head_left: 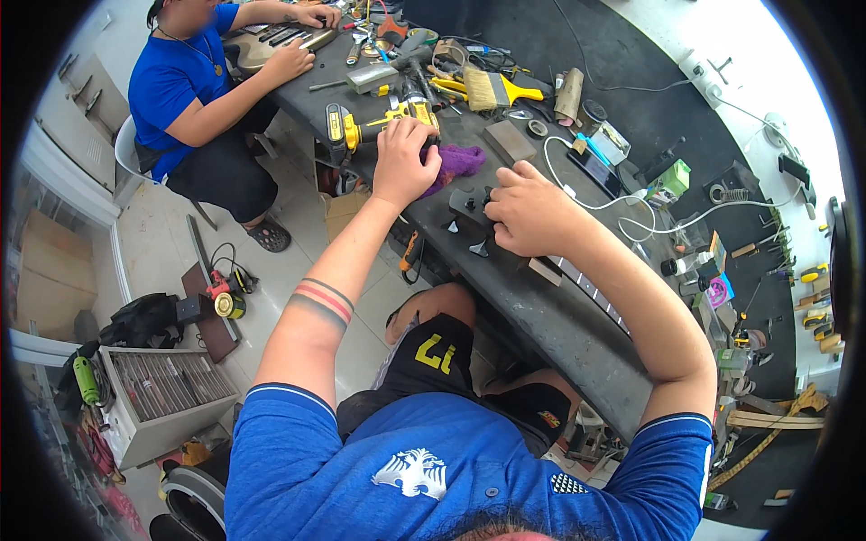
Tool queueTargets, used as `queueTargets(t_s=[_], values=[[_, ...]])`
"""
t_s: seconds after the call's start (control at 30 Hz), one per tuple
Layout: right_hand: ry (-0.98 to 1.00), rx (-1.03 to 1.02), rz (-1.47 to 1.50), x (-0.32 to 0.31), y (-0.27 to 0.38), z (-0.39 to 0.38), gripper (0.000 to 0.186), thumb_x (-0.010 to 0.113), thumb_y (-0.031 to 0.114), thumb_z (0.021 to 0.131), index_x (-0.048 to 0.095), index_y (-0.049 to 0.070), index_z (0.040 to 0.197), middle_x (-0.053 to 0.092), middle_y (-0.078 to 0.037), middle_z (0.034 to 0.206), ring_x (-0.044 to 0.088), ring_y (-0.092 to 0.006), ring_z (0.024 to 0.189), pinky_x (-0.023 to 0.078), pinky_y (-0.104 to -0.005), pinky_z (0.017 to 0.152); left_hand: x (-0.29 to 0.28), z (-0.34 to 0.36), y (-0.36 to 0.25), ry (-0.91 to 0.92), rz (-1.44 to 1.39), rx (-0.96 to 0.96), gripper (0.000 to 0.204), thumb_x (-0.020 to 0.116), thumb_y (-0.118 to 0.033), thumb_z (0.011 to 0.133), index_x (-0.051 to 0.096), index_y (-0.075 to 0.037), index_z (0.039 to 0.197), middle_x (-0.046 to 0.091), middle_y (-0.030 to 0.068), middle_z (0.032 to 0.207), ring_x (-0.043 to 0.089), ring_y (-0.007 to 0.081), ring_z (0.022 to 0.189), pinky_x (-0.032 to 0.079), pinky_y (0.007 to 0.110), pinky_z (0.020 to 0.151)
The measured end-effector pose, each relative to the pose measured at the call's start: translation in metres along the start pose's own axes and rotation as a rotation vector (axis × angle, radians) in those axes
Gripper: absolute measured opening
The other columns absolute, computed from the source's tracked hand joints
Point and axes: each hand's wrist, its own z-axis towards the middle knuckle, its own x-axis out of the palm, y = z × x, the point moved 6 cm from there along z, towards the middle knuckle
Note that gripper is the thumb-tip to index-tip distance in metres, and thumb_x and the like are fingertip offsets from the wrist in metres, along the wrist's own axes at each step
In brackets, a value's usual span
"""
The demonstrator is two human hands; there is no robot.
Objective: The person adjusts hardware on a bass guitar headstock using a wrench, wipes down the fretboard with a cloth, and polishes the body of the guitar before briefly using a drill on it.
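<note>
My left hand (pixel 406 164) is curled beside a yellow-and-black cordless drill (pixel 368 133) and a purple cloth (pixel 463 160); what its fingers close on is hidden. My right hand (pixel 534 212) bends over a dark guitar headstock (pixel 465 206), its fingers drawn together at a small black post. Whatever they pinch is too small to make out. Tuning pegs (pixel 479 248) stick out from the headstock's near edge. Under my right forearm runs the guitar neck (pixel 591 290), which has light inlay marks.
A grey block (pixel 510 142), a yellow-handled brush (pixel 496 90), a phone (pixel 595 171) and a white cable (pixel 631 206) lie beyond my hands. At the far left a seated co-worker (pixel 194 99) handles a guitar body (pixel 275 45). A crate of thin slats (pixel 171 388) stands on the floor.
</note>
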Motion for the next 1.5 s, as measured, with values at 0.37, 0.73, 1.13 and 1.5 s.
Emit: queueTargets(t_s=[0.37, 0.73, 1.13, 1.5], values=[[-0.006, 0.034, -0.029, -0.005, 0.004, 0.002, 0.027, 0.07, 0.029, 0.086, 0.081, 0.005, 0.085, 0.077, -0.007, 0.09, 0.064, -0.0252, 0.113, 0.045, -0.0418, 0.11, -0.003, 0.001, -0.002, -0.005, -0.019, -0.006, 0.024, 0.075, -0.016, 0.086, 0.074, -0.012, 0.11, 0.065, 0.0066, 0.113, 0.06, 0.0309, 0.119, 0.045, 0.047, 0.105], [0.062, 0.036, -0.079, -0.007, 0.006, 0.002, 0.023, 0.071, 0.027, 0.086, 0.079, 0.007, 0.093, 0.078, -0.006, 0.096, 0.064, -0.0252, 0.115, 0.043, -0.0423, 0.114, -0.005, 0.001, -0.002, 0.006, -0.026, -0.023, 0.025, 0.074, -0.015, 0.087, 0.074, -0.01, 0.112, 0.065, 0.0093, 0.117, 0.061, 0.0324, 0.121, 0.045, 0.046, 0.105], [0.001, -0.031, -0.159, -0.002, 0.014, -0.01, 0.015, 0.072, 0.024, 0.094, 0.076, 0.012, 0.102, 0.077, -0.002, 0.104, 0.064, -0.0254, 0.127, 0.037, -0.0492, 0.129, -0.004, 0.001, -0.002, -0.009, -0.03, -0.026, 0.024, 0.075, -0.016, 0.086, 0.074, -0.011, 0.109, 0.065, 0.007, 0.113, 0.061, 0.0311, 0.119, 0.045, 0.047, 0.105], [-0.03, 0.032, -0.167, 0.01, 0.012, -0.01, 0.016, 0.074, 0.027, 0.092, 0.076, 0.012, 0.096, 0.076, -0.003, 0.098, 0.065, -0.0249, 0.119, 0.04, -0.0481, 0.124, -0.002, -0.001, 0.001, -0.014, -0.012, -0.001, 0.025, 0.075, -0.016, 0.086, 0.074, -0.013, 0.111, 0.066, 0.0075, 0.115, 0.061, 0.0315, 0.119, 0.045, 0.048, 0.103]])
